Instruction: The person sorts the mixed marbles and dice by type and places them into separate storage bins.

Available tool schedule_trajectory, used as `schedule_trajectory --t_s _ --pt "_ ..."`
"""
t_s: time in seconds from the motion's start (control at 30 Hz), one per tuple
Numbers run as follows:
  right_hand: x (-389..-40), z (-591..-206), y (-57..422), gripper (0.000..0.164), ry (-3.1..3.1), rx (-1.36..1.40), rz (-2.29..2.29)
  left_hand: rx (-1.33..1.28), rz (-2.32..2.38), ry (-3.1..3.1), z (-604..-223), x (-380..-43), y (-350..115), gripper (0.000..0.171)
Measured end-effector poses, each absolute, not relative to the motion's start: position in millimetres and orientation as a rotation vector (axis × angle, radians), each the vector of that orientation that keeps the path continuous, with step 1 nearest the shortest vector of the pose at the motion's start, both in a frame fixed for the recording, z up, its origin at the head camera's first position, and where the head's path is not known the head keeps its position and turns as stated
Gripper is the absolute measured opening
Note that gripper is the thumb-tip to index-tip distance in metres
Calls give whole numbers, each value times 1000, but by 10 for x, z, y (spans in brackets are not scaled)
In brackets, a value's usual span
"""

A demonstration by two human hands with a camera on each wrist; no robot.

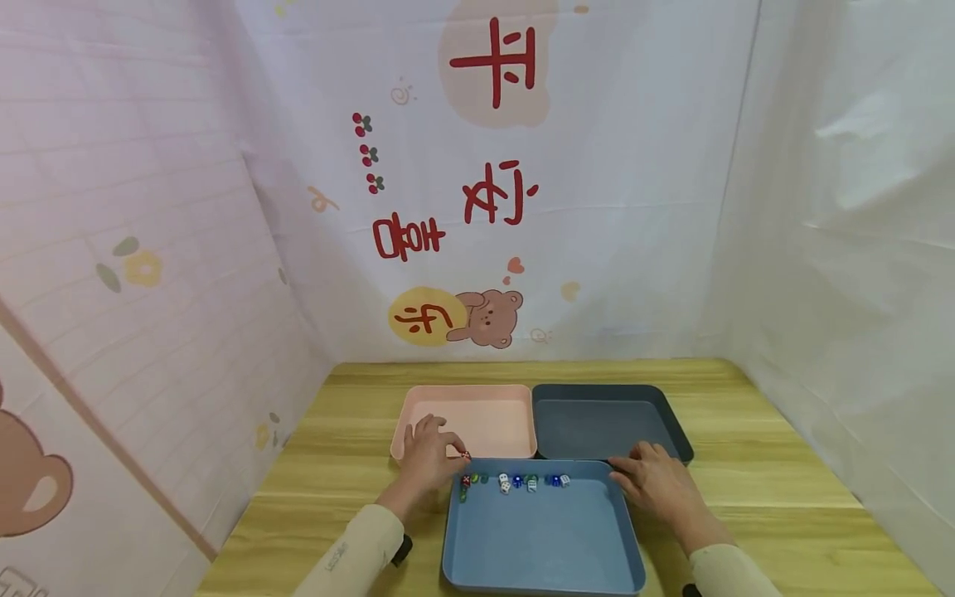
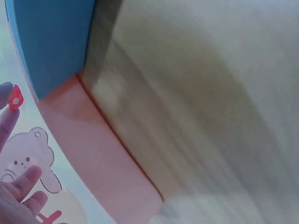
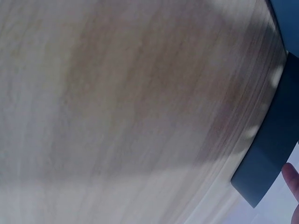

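Observation:
My left hand (image 1: 427,454) pinches a small red die (image 2: 16,98) between thumb and finger, above the far left corner of the blue tray (image 1: 552,543). Along that tray's far side sit several dice: a red die (image 1: 466,481), green dice (image 1: 463,494), white dice (image 1: 504,487) and blue dice (image 1: 518,481). My right hand (image 1: 660,481) is by the tray's far right corner, its fingertips near the rims of the blue and dark trays. Whether those fingertips touch a rim I cannot tell. Only part of a finger (image 3: 292,179) shows in the right wrist view.
Behind the blue tray stand a pink tray (image 1: 477,414) on the left and a dark blue-grey tray (image 1: 604,423) on the right, side by side. All rest on a wood-grain table (image 1: 761,489). Printed white curtains (image 1: 619,166) hang behind and beside the table.

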State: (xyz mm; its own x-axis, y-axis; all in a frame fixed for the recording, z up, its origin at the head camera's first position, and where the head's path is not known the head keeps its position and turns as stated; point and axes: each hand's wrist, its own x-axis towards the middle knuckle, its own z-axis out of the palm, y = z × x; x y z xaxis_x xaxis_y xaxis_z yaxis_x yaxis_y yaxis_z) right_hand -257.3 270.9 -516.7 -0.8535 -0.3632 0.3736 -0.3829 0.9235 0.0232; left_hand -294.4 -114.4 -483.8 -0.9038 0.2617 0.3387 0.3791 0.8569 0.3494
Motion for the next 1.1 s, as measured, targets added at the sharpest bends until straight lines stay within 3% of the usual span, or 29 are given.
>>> schedule_trajectory --t_s 0.57,1.1 --pt "-2622 -5177 2735 31 -2717 570 34 -380 -665 -2834 -4655 -3352 -1177 10" --pt "-2646 -5215 2773 31 -2693 554 43 -378 -651 -2917 -4773 -3754 -1115 8"
